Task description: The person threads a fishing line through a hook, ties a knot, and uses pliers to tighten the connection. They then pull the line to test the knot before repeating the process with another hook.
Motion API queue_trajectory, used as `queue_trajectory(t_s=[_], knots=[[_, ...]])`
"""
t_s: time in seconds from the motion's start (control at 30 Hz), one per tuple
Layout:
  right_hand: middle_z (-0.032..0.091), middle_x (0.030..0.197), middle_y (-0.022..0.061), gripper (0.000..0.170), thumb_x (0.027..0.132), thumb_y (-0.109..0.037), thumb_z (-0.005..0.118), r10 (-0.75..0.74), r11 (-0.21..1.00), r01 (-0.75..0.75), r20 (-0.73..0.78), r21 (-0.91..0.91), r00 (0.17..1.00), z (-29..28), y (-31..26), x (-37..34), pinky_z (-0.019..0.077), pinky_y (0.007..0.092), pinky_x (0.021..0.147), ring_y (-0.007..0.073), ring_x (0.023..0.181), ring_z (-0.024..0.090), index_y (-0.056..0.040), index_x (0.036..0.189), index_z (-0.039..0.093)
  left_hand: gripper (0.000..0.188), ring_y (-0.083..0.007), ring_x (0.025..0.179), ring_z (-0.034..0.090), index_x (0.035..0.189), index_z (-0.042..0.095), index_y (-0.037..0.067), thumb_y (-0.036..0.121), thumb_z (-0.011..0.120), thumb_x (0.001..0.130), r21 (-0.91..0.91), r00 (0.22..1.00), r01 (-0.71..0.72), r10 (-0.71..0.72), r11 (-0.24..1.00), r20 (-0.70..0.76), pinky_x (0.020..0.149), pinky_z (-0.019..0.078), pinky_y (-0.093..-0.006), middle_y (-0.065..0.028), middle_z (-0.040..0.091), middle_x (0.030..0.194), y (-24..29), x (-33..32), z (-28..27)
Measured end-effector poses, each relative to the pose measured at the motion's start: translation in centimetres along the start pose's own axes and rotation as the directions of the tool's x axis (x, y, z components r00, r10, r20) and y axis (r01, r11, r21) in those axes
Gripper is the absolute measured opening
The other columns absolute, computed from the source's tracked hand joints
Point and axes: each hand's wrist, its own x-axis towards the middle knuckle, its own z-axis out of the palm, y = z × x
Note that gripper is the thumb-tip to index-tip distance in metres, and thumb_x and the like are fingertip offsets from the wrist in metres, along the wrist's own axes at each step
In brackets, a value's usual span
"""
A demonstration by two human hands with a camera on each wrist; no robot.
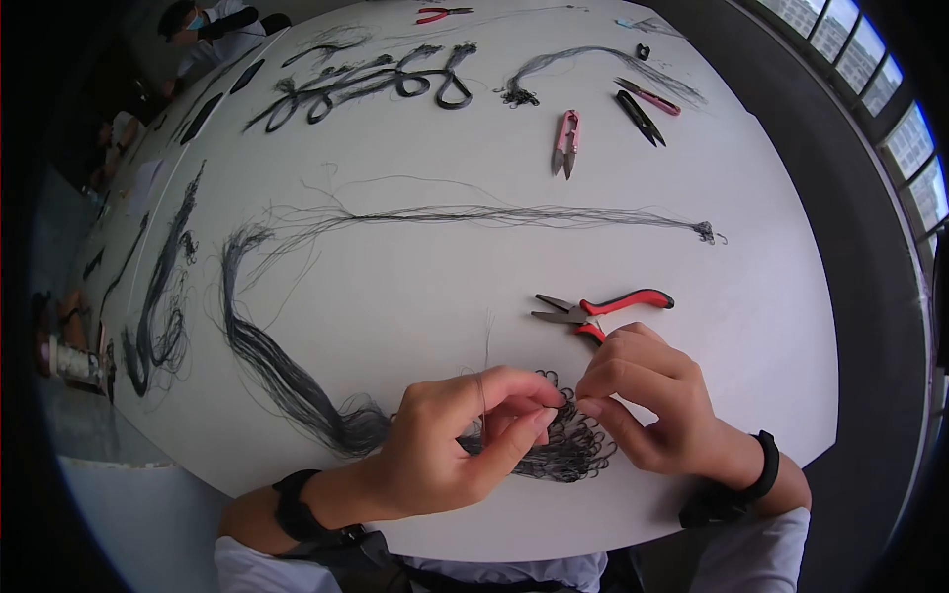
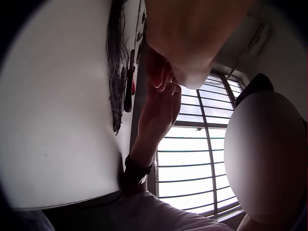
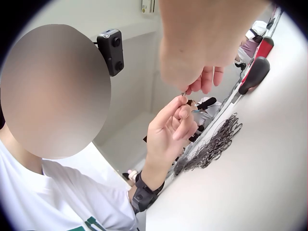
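Above a thick bundle of dark strands (image 1: 282, 371) the left hand (image 1: 455, 430) pinches a tiny dark piece between thumb and forefinger, a thin strand looping over its fingers. Close beside it, the right hand (image 1: 657, 395) has thumb and forefinger pinched together at the same small piece, whose detail is too small to tell. In the right wrist view the left hand (image 3: 168, 127) and right hand (image 3: 197, 72) meet at their fingertips. Under the hands lies a heap of small dark hooks or loops (image 1: 568, 455). Red-handled pliers (image 1: 583, 311) lie just beyond the right hand.
A thinner strand bundle (image 1: 514, 214) stretches across the table (image 1: 415, 287). Farther back are pink snips (image 1: 566, 143), black snips (image 1: 641, 119), coiled dark bundles (image 1: 376, 84) and other red pliers (image 1: 444, 14). Another bundle (image 1: 163, 287) lies at left. A masked person (image 1: 222, 40) sits at the far left.
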Motion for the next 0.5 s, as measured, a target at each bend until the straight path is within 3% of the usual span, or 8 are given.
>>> queue_trajectory(t_s=[0.07, 0.13, 0.27, 0.33, 0.37, 0.43, 0.5], knots=[[0.053, 0.071, 0.0044, 0.014, 0.072, 0.004, 0.063, -0.046, 0.997, 0.046, 0.006, -0.067, 0.999, 0.08, -0.06, 0.13, 0.0379, 0.0306, 0.064, 0.0216, 0.063, 0.05, -0.0037, 0.081, 0.056, 0.01, -0.0071, 0.055, 0.059, 0.091, 0.06, -0.003, -0.001, 0.061, 0.081, -0.01, 1.0, 0.012, -0.012, 1.0, 0.0, 0.051, 0.0471, -0.0204, -0.0051, 0.065, 0.069, 0.16, -0.03, -0.06], [0.051, 0.071, 0.0034, 0.014, 0.072, 0.003, 0.063, -0.08, 0.984, 0.085, 0.037, -0.159, 0.996, 0.23, -0.04, 0.11, 0.0374, 0.0306, 0.063, 0.0209, 0.062, 0.049, -0.0046, 0.081, 0.055, 0.01, -0.0046, 0.052, 0.055, 0.089, 0.062, 0.0, -0.001, 0.064, 0.079, 0.093, 0.999, 0.029, -0.032, 0.995, 0.034, 0.048, 0.0442, -0.0197, -0.0031, 0.064, 0.068, 0.65, 0.04, -0.25], [0.052, 0.071, 0.0045, 0.012, 0.074, 0.003, 0.061, -0.077, 0.989, 0.079, 0.022, -0.124, 0.997, 0.59, -0.19, -0.09, 0.038, 0.0306, 0.063, 0.0215, 0.062, 0.049, -0.0039, 0.081, 0.055, 0.01, -0.0041, 0.05, 0.054, 0.086, 0.064, 0.002, -0.002, 0.066, 0.077, 0.166, 0.998, -0.057, 0.058, 0.984, -0.001, 0.045, 0.0417, -0.0195, -0.0024, 0.064, 0.067, 0.12, -0.05, 0.06], [0.055, 0.072, 0.0057, 0.009, 0.077, 0.002, 0.059, 0.024, 0.999, -0.025, 0.029, 0.046, 0.999, 0.62, -0.2, -0.35, 0.0401, 0.0314, 0.065, 0.022, 0.063, 0.051, -0.0039, 0.083, 0.056, 0.011, -0.0065, 0.05, 0.056, 0.085, 0.064, 0.001, -0.002, 0.067, 0.076, 0.249, 0.976, -0.202, 0.215, 0.947, -0.025, 0.046, 0.0434, -0.0201, -0.0034, 0.064, 0.066, 0.05, 0.11, 0.19], [0.055, 0.072, 0.0057, 0.009, 0.077, 0.002, 0.059, 0.024, 0.999, -0.025, 0.029, 0.045, 0.999, 0.59, -0.34, -0.45, 0.0401, 0.0314, 0.065, 0.022, 0.063, 0.051, -0.0039, 0.083, 0.056, 0.011, -0.0065, 0.05, 0.056, 0.085, 0.064, 0.001, -0.002, 0.067, 0.076, 0.249, 0.976, -0.202, 0.215, 0.947, -0.025, 0.046, 0.0434, -0.0201, -0.0034, 0.064, 0.066, -0.05, 0.07, 0.2], [0.059, 0.075, 0.0068, 0.005, 0.082, -0.001, 0.059, 0.274, 0.918, -0.298, 0.123, 0.262, 0.954, 0.43, -0.71, -0.54, 0.0427, 0.0323, 0.069, 0.0224, 0.066, 0.055, -0.0044, 0.086, 0.059, 0.012, -0.0099, 0.052, 0.059, 0.086, 0.064, 0.002, -0.002, 0.067, 0.075, 0.325, 0.96, -0.252, 0.278, 0.911, -0.034, 0.048, 0.0459, -0.0202, -0.0043, 0.064, 0.067, -0.23, -0.04, 0.19], [0.06, 0.077, 0.0067, 0.005, 0.082, -0.004, 0.06, 0.29, 0.897, -0.33, 0.173, 0.294, 0.941, 0.12, -0.72, -0.61, 0.0431, 0.0323, 0.07, 0.0218, 0.068, 0.056, -0.0047, 0.087, 0.059, 0.012, -0.0106, 0.052, 0.06, 0.086, 0.064, 0.003, -0.002, 0.067, 0.075, 0.34, 0.954, -0.27, 0.298, 0.901, -0.032, 0.048, 0.0467, -0.0205, -0.0044, 0.065, 0.068, -0.25, 0.01, 0.13]])
